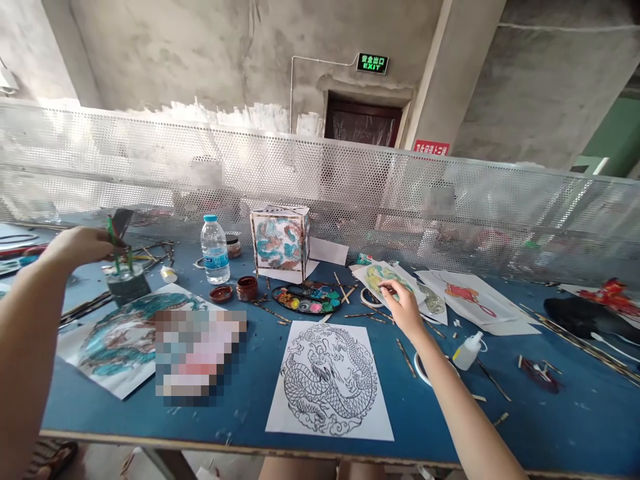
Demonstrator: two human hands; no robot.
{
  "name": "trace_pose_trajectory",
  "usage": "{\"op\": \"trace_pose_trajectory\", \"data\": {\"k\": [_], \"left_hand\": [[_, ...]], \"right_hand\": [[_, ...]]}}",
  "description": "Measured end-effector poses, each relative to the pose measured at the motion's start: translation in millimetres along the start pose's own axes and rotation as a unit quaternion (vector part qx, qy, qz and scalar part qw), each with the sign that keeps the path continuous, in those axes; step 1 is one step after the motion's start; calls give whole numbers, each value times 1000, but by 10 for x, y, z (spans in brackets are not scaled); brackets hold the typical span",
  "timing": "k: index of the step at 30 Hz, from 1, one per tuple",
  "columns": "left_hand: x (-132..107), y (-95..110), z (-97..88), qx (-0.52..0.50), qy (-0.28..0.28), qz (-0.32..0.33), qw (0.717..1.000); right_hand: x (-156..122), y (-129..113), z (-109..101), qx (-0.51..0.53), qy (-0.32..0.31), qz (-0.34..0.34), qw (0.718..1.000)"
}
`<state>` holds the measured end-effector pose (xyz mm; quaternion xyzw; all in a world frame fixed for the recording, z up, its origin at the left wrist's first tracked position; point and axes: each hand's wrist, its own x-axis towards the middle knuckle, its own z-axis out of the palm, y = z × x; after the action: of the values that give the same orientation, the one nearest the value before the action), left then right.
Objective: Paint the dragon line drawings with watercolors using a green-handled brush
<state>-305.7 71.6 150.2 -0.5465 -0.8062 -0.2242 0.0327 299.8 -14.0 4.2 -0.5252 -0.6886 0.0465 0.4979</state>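
Observation:
My left hand point(83, 248) reaches over a dark cup point(129, 288), its fingers closed around a thin green-handled tool point(110, 230); whether this is a brush cannot be made out. My right hand point(404, 308) hovers by a yellow-green painted sheet point(387, 277), thumb and fingers pinched; anything between them is too small to name. On the table in front of me lies a white sheet with a black line drawing of a dragon point(327, 383). A palette point(307, 297) of many colours sits beyond it. To the left is a teal-and-brown dragon painting point(125, 333).
A water bottle point(215, 253), an open paint jar point(247, 289) and a painted paper lantern point(280, 243) stand towards the back. A glue bottle point(468, 351), a tape roll point(425, 370) and several sticks lie at right. A perforated metal screen point(280, 173) runs behind the table.

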Motion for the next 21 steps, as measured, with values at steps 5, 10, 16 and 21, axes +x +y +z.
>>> {"op": "trace_pose_trajectory", "data": {"k": [5, 10, 16, 21], "left_hand": [[-73, 86, -55, 147, 9, -33, 989], [15, 26, -6, 131, 27, 19, 991], [109, 57, 21, 176, 33, 77, 981], [-4, 180, -39, 199, 37, 80, 976]], "right_hand": [[-4, -6, 2, -4, -9, 4, 1000], [-10, -14, -6, -7, -11, 5, 1000], [-13, -24, -11, -5, -12, 8, 1000], [-8, -7, -9, 0, -8, 2, 1000]]}}
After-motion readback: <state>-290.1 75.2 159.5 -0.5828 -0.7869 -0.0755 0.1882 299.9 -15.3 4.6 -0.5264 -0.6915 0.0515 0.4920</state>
